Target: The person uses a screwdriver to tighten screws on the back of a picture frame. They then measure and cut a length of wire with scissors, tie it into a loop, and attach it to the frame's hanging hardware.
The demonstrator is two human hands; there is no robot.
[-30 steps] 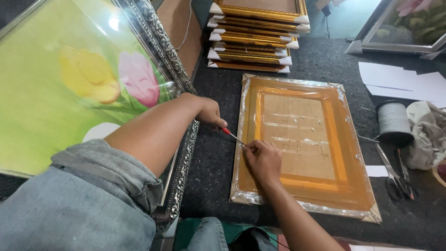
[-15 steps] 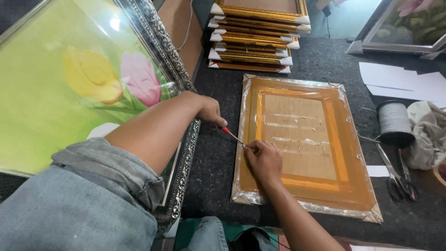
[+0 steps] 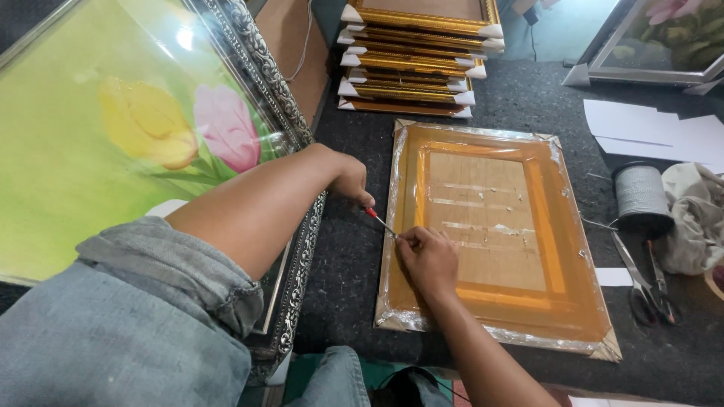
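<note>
Left hand pinching red-handled tool at wrapped frame flat on counter, right hand pressing its edge; possible slip scratching gilding.

I see an orange-gold wrapped frame with silvery edges on a dark speckled table. My left hand holds a red-handled tool. At left, a painting shows yellow and pink tulips on green inside an ornate silver border. Far off, gold frames carry white corners; a grey thread spool sits right.
</note>
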